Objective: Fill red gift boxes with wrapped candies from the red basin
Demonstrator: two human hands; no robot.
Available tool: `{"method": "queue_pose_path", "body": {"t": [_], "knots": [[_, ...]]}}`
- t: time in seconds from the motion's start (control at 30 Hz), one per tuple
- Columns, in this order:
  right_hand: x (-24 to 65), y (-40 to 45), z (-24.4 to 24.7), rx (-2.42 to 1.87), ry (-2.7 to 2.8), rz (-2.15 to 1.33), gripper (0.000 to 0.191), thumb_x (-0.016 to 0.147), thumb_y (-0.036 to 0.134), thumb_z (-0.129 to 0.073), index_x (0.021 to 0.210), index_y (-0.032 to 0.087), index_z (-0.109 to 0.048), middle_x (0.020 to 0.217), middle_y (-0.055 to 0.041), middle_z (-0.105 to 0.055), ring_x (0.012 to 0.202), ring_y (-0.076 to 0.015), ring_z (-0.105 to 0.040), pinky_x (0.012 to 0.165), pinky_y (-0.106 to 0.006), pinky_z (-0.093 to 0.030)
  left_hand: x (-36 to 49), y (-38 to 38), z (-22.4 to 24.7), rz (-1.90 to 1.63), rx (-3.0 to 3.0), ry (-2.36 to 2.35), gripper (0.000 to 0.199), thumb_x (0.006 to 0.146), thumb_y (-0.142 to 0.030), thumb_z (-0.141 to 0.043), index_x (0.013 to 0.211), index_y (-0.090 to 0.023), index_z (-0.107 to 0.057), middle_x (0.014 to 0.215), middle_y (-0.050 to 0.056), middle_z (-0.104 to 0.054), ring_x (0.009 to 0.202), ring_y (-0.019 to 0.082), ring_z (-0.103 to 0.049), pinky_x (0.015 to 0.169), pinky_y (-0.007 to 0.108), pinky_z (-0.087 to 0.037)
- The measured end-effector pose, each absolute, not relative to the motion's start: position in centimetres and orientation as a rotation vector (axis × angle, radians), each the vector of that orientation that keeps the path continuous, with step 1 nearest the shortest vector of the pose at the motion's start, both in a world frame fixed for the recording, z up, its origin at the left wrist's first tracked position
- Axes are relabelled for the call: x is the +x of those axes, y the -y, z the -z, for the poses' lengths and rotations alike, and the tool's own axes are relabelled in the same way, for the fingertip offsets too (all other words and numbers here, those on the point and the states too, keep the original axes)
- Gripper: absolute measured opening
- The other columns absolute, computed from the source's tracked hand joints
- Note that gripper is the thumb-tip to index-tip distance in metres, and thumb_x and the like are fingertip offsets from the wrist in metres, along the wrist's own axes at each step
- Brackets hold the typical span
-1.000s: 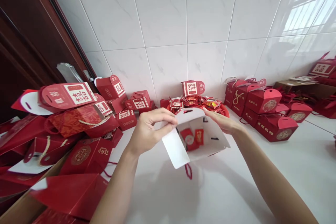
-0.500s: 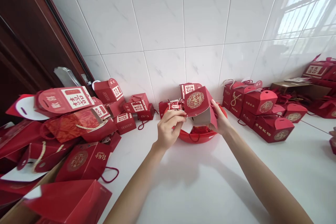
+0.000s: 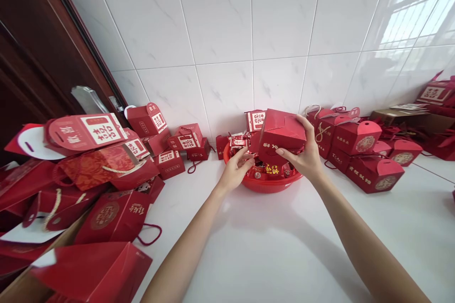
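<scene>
A red paper box [image 3: 282, 132] is held tilted above a round red basket [image 3: 272, 185], its plain folded side facing up. My right hand [image 3: 305, 151] grips the box from the right, thumb on the near side and fingers over the far edge. Close to the box's left side is my left hand [image 3: 236, 168], fingers apart, over the basket's left rim; I see nothing in it. Wrapped sweets [image 3: 272, 169] in red and gold lie in the basket under the box.
Flattened and folded red boxes [image 3: 110, 218] pile up at the left. Small red boxes [image 3: 170, 163] stand by the tiled wall. More closed boxes [image 3: 373, 173] are stacked at the right, near an open cardboard carton [image 3: 394, 116]. A dark door frame rises at the far left.
The box has been turned over in my right hand, so its gold emblem no longer shows on top. My left hand has let go of its flap. The sweets are now more exposed.
</scene>
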State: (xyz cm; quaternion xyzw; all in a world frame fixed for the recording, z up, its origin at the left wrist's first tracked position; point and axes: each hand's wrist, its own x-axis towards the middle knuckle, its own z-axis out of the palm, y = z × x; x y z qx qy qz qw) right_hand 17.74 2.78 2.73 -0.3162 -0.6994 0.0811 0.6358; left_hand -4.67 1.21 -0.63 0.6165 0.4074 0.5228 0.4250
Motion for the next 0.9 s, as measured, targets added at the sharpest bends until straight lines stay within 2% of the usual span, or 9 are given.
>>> {"method": "queue_pose_path", "body": {"t": [0.17,0.27,0.4,0.53,0.63,0.73,0.8,0.83,0.9], "knots": [[17.7,-2.1,-3.5,-0.757,1.597,-0.159,0.091,0.072,0.060,-0.078,0.146,0.029,-0.037,0.149,-0.0128,-0.046,0.134,-0.0349,-0.049,0.108,-0.050,-0.048,-4.8,-1.1,0.8,-1.273,1.514,-1.028,0.062,0.083,-0.036,-0.075,0.141,-0.024,-0.055,0.119,0.010,-0.068,0.100,0.024,-0.070,0.100,0.047,-0.053],[17.6,-1.4,-3.9,-0.744,1.521,-0.475,0.085,0.074,0.061,-0.077,0.145,0.031,-0.041,0.141,-0.0104,-0.056,0.125,-0.0308,-0.059,0.100,-0.045,-0.054,-4.6,-0.7,0.3,-1.365,1.532,-0.985,0.071,0.080,-0.037,-0.078,0.145,-0.028,-0.050,0.128,0.011,-0.062,0.103,0.024,-0.069,0.094,0.042,-0.056],[17.8,-0.5,-4.0,-0.824,1.408,-1.092,0.059,0.082,0.068,-0.066,0.125,0.029,-0.059,0.117,-0.0068,-0.071,0.104,-0.0263,-0.070,0.086,-0.039,-0.061,-4.1,0.6,-1.0,-1.558,1.634,-0.879,0.077,0.076,-0.037,-0.082,0.145,-0.035,-0.047,0.139,0.009,-0.057,0.110,0.022,-0.065,0.094,0.036,-0.054],[18.4,1.0,-4.2,-0.951,1.374,-1.387,0.057,0.087,0.072,-0.054,0.118,0.025,-0.066,0.105,-0.0074,-0.074,0.090,-0.0226,-0.071,0.072,-0.031,-0.061,-3.5,2.8,-2.7,-1.635,1.775,-0.913,0.040,0.083,-0.039,-0.074,0.120,-0.025,-0.068,0.115,0.007,-0.070,0.090,0.017,-0.067,0.081,0.029,-0.054],[19.5,3.6,-4.5,-1.136,1.449,-1.260,0.062,0.092,0.071,-0.046,0.132,0.027,-0.059,0.115,-0.0090,-0.071,0.089,-0.0226,-0.070,0.063,-0.029,-0.061,-3.1,4.8,-3.9,-1.610,1.911,-0.963,0.020,0.089,-0.038,-0.067,0.088,-0.018,-0.073,0.081,0.003,-0.069,0.070,0.014,-0.061,0.063,0.025,-0.049],[21.7,8.4,-4.5,-1.300,1.490,-0.832,0.075,0.090,0.071,-0.050,0.151,0.029,-0.039,0.137,-0.0140,-0.061,0.090,-0.0254,-0.071,0.061,-0.033,-0.061,-2.7,7.4,-5.2,-1.503,2.071,-0.962,0.029,0.090,-0.031,-0.065,0.065,-0.017,-0.064,0.060,-0.002,-0.057,0.059,0.012,-0.053,0.055,0.023,-0.042],[23.6,12.8,-4.3,-1.286,1.517,-0.553,0.083,0.088,0.071,-0.052,0.157,0.033,-0.030,0.143,-0.0162,-0.057,0.081,-0.0271,-0.072,0.055,-0.038,-0.061,-2.2,9.4,-5.9,-1.358,2.185,-0.928,0.032,0.090,-0.028,-0.064,0.060,-0.017,-0.061,0.056,-0.003,-0.053,0.054,0.010,-0.048,0.052,0.022,-0.038],[24.4,15.1,-4.1,-1.270,1.576,-0.462,0.078,0.088,0.069,-0.052,0.156,0.037,-0.033,0.141,-0.0146,-0.059,0.077,-0.0271,-0.072,0.053,-0.040,-0.061,-1.8,10.5,-6.1,-1.281,2.234,-0.896,0.031,0.091,-0.026,-0.062,0.062,-0.018,-0.062,0.056,-0.003,-0.054,0.053,0.010,-0.048,0.051,0.022,-0.038],[26.0,19.5,-3.1,-1.255,1.719,-0.295,0.074,0.075,0.069,-0.068,0.142,0.040,-0.056,0.122,-0.0125,-0.070,0.064,-0.0269,-0.070,0.045,-0.038,-0.059,-0.7,12.9,-5.9,-1.146,2.321,-0.802,0.022,0.094,-0.023,-0.058,0.076,-0.018,-0.070,0.064,-0.001,-0.063,0.056,0.011,-0.054,0.054,0.023,-0.042]]}}
